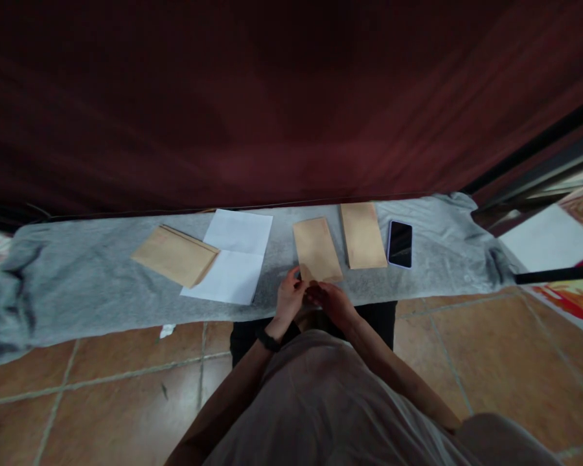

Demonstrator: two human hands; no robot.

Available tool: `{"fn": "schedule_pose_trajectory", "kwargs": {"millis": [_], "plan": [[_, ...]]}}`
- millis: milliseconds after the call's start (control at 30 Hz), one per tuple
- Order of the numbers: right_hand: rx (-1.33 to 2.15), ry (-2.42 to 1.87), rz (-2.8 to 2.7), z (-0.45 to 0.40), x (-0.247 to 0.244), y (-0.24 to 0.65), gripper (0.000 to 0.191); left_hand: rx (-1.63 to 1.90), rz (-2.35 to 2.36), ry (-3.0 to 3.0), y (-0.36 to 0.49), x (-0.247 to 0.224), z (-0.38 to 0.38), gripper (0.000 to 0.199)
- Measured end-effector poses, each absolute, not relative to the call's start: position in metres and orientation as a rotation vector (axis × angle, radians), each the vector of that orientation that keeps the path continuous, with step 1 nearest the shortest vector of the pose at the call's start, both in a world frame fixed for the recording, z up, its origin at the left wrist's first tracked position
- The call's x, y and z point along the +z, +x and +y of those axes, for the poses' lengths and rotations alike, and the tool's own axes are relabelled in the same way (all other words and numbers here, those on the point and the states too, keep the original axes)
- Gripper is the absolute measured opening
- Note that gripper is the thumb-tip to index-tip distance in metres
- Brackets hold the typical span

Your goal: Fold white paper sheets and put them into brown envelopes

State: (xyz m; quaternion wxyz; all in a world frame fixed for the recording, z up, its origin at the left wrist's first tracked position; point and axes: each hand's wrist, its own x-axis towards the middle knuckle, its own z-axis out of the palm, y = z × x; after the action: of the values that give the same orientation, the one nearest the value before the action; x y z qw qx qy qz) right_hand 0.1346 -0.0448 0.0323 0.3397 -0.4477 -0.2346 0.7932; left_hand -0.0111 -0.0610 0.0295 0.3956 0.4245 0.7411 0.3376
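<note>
On the grey cloth (92, 278), brown envelopes (170, 255) overlap a creased white sheet (238, 259). Next, the middle envelope (317, 246) — left hand (289, 299) and right hand (335, 303) close together at its near edge, fingers bent; whether they pinch it, I can't tell. Rightward — another envelope (363, 236), then a phone (400, 244).

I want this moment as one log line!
left hand, right hand: at near end of middle envelope | rightward: right envelope, phone | leftward: brown envelopes overlapping white paper
</note>
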Motion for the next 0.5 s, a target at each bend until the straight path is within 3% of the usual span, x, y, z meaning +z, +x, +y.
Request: {"fn": "schedule_pose_trajectory", "kwargs": {"millis": [133, 367, 500], "plan": [[2.066, -1.286, -0.875, -0.048, 0.033, 0.156, 0.037, 0.559, 2.120, 1.296, -0.019, 0.037, -0.062, 0.046], [0.887, -1.164, -2.229, -0.044, 0.022, 0.174, 0.045, 0.110, 2.202, 1.762, -0.013, 0.045, -0.073, 0.038], [0.509, -1.105, -2.596, -0.049, 0.008, 0.178, 0.055, 0.053, 2.090, 2.077, -0.008, 0.046, -0.074, 0.042]]}}
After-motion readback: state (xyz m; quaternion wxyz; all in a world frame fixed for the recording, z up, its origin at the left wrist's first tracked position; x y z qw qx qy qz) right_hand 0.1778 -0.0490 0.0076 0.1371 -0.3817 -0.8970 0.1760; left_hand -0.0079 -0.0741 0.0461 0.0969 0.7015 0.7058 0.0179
